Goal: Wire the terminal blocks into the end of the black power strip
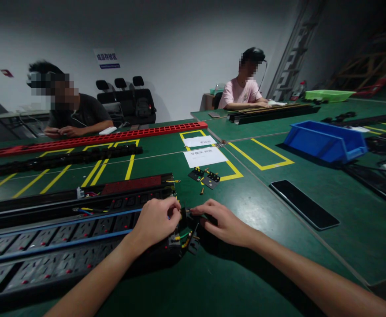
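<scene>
Long black socket strips (80, 233) with red switches lie side by side at the left, their ends near the middle. My left hand (158, 218) rests over the end of one strip, fingers curled round a small dark part (183, 216). From the right, my right hand (221, 222) reaches to that same part, thumb and forefinger pinched at its edge; what exactly they grip is too small to name. Below, green and yellow wires (185, 237) stick out beside a dark end piece (193, 246). Black brackets (209, 179) and a brass-coloured screw (202, 191) lie just beyond my hands.
A phone (303, 203) and a blue bin (325, 141) are at the right. Paper sheets (206, 157) and a long red rail (113, 137) lie farther back. Two people sit across the tables, one (80, 114) left, one (242, 92) right.
</scene>
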A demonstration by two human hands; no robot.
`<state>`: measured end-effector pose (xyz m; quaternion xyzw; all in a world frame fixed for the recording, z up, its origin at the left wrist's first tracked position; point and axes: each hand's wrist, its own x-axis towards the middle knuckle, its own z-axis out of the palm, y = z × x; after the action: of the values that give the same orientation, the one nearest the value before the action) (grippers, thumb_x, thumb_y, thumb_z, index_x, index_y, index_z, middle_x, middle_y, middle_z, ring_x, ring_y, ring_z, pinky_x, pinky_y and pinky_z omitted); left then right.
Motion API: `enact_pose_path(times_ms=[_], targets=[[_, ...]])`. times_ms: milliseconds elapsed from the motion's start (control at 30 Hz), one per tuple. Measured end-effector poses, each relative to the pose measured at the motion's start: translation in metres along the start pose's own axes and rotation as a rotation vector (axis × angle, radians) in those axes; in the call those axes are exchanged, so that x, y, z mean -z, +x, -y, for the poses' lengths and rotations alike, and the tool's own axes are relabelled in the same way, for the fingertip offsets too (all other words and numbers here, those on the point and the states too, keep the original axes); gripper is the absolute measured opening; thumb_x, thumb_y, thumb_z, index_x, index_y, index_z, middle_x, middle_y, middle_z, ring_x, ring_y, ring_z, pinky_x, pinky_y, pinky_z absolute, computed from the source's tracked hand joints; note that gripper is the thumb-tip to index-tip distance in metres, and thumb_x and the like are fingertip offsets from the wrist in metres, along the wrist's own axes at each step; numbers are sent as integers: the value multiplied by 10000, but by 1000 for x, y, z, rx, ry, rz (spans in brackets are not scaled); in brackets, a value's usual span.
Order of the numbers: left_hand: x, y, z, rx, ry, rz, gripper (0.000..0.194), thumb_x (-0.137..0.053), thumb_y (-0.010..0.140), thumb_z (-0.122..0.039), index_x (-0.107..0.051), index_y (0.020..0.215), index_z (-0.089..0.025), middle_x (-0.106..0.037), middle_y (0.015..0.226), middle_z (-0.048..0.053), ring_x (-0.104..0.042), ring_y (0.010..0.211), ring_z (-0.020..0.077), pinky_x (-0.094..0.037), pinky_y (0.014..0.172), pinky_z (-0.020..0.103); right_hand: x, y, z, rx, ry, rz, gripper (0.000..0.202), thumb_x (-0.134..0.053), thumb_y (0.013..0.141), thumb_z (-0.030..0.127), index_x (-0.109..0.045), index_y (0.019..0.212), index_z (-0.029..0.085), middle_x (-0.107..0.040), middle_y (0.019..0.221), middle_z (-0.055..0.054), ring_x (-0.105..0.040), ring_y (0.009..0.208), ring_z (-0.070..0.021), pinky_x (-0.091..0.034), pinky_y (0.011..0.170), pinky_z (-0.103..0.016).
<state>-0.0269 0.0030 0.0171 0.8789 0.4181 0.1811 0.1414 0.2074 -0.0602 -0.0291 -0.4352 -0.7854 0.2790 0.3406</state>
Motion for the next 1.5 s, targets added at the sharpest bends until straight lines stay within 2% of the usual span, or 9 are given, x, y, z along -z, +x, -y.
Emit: enact_pose_path(times_ms=[200, 367, 533, 733, 900, 1067, 1200, 1367, 1500], targets=[[1, -1, -1, -3, 13, 10, 204, -530, 861, -182, -725, 826, -229, -752, 754, 1, -663, 637, 159, -393, 626, 273, 4, 0, 2, 27, 17, 87, 553, -483, 863, 51, -607, 1370, 234, -686, 1246, -96, -594, 1167, -247, -498, 1027, -448], [1, 0, -1, -4, 16, 5, 208, -526, 862, -182, -726, 829, -230, -747, 744, 0, -665, 636, 161, -401, 625, 272, 4, 0, 1, 13, 14, 99, 596, -476, 909, 93, -481, 1486, 242, -666, 1326, -99, -562, 1232, -258, -462, 1061, -487], [1, 0, 0, -12, 34, 2, 210, -521, 870, -182, -722, 830, -226, -737, 729, -4, -667, 641, 159, -413, 633, 277, 3, 0, 1, 14, -1, 116, 674, -485, 901, 91, -431, 1544, 284, -661, 1354, -91, -548, 1248, -264, -445, 1060, -493], [-1, -2, 2, -79, 134, -60, 188, -525, 878, -173, -704, 849, -222, -740, 771, 15, -686, 723, 199, -466, 697, 318, 3, -1, 1, -2, 22, 95, 595, -508, 957, 154, -446, 1534, 282, -664, 1361, -87, -554, 1267, -252, -448, 1075, -467], [0, 0, 3, -163, 43, -180, 237, -479, 893, -112, -679, 984, -201, -750, 958, 56, -691, 919, 220, -540, 845, 376, 4, -1, 3, -9, 3, 83, 517, -531, 993, 221, -476, 1505, 265, -661, 1361, -106, -566, 1272, -267, -462, 1076, -485], [-2, 2, 6, -255, -41, -128, 330, -481, 852, -42, -682, 1064, -195, -728, 1213, 77, -644, 1160, 239, -515, 1037, 455, 4, -1, 4, 4, -11, 85, 477, -528, 1025, 278, -484, 1498, 234, -669, 1338, -123, -577, 1253, -272, -474, 1061, -479], [-4, 0, 7, -281, -51, -83, 336, -500, 849, -42, -699, 1066, -203, -723, 1258, 65, -635, 1178, 237, -516, 1042, 468, 5, -1, 4, 5, -10, 92, 445, -516, 1042, 304, -503, 1483, 249, -663, 1333, -116, -583, 1227, -266, -480, 1045, -463], [-3, 0, 7, -247, -51, -100, 319, -520, 847, -53, -731, 1029, -210, -748, 1215, 51, -648, 1139, 243, -533, 1010, 488, 6, -1, 6, -6, 2, 106, 490, -446, 1009, 151, -500, 1485, 251, -680, 1288, -98, -584, 1186, -249, -478, 1034, -462], [-4, 1, 8, -263, -76, -118, 325, -527, 848, -55, -758, 1014, -212, -766, 1180, 49, -664, 1106, 234, -549, 998, 473, 7, 0, 8, -11, 11, 114, 461, -401, 1030, 158, -519, 1466, 250, -685, 1267, -98, -586, 1174, -246, -476, 1029, -467]])
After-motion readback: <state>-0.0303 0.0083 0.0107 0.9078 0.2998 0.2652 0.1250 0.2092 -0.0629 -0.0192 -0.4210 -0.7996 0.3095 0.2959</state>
